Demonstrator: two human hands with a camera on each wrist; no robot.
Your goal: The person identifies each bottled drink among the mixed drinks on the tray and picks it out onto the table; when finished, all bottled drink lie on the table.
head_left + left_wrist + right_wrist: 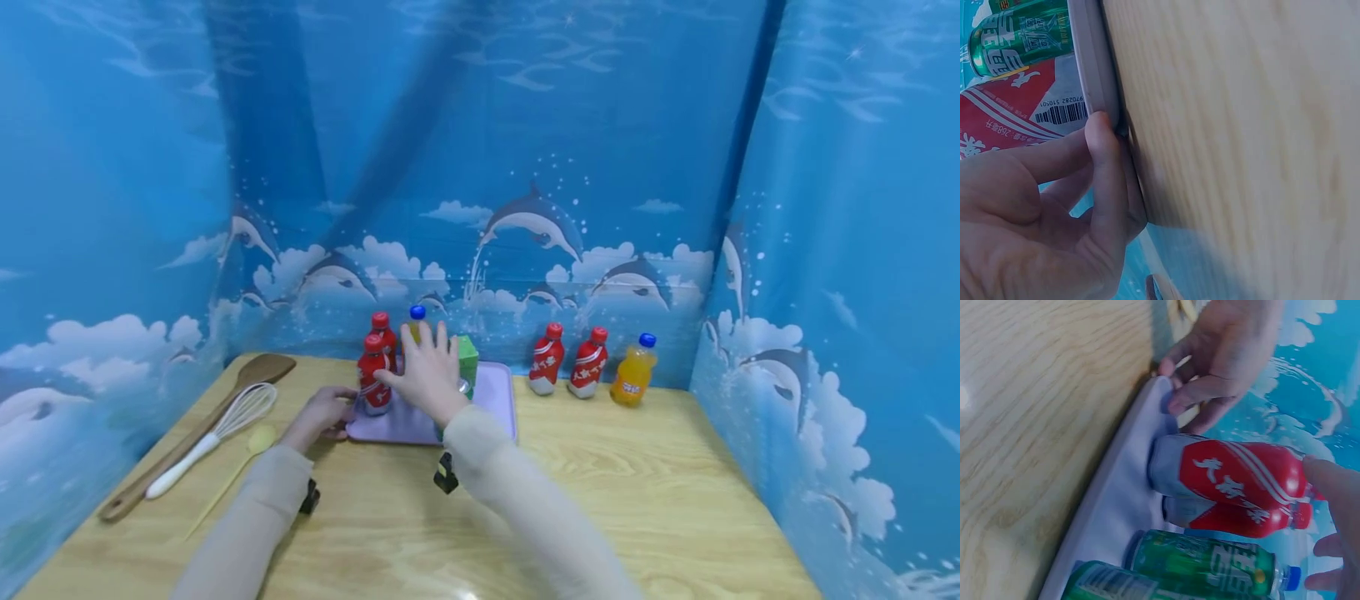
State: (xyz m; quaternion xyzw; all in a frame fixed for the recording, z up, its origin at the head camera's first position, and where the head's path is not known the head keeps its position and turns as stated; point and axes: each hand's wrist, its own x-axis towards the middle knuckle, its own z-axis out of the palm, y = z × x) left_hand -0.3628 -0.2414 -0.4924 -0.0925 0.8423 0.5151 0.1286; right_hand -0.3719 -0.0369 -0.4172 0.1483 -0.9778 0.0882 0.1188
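Observation:
My left hand (324, 414) pinches the front left corner of the lilac tray (497, 400), thumb on the rim in the left wrist view. On the tray's left side stand a red bottle (372, 383) and, behind it, a second red bottle (382, 327). My right hand (429, 371) hovers over the tray, fingers spread, holding nothing; its thumb is near the front bottle's cap. It partly hides a blue-capped bottle (417, 314) and a green carton (468, 360). Green cans, one whole can (1200, 562) and one cut-off can (1107, 584), stand on the tray in the right wrist view.
Right of the tray stand two red bottles, a nearer-left bottle (547, 360) and another (588, 363), plus an orange drink bottle (633, 372). A wooden spatula (217, 417), a whisk (217, 433) and a pale yellow spoon (260, 438) lie at left. Dolphin-print curtains (480, 167) enclose the table.

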